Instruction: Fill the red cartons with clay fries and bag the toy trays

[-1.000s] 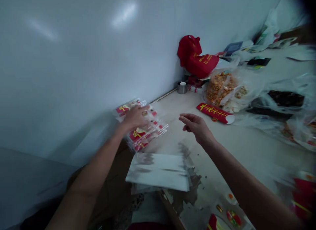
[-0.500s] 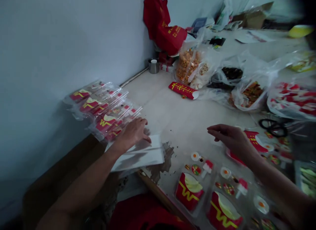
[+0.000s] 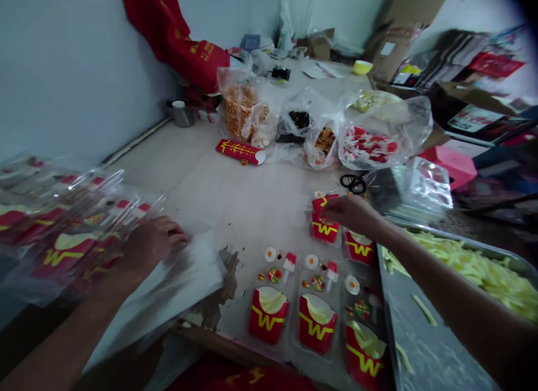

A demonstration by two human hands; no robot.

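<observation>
My left hand (image 3: 153, 245) is closed at the edge of a blurred white sheet (image 3: 185, 273) at the table's front left, beside clear packs (image 3: 67, 248) holding red fries cartons and small charms. My right hand (image 3: 353, 214) reaches over the right side, fingers pressed together beside a red carton piece (image 3: 320, 203). Whether anything is pinched there I cannot make out. Below it lies a red carton (image 3: 324, 227) with a yellow zigzag. Nearer me, several clear trays hold a fries carton (image 3: 269, 318), a fried-egg charm (image 3: 270, 254) and a popsicle charm (image 3: 289, 263).
Along the back stand clear bags of orange pieces (image 3: 239, 108) and red-and-white pieces (image 3: 370, 144). Black scissors (image 3: 353, 182) lie nearby. At right is a metal tray (image 3: 437, 346) with pale yellow strips (image 3: 471, 268). A red printed carton (image 3: 240, 152) and metal cup (image 3: 182, 115) lie further back.
The view has swung right, bringing the metal tray and boxes into sight. My left hand has closed at the white sheet, which now looks shifted and blurred. My right hand is beside the red carton piece.
</observation>
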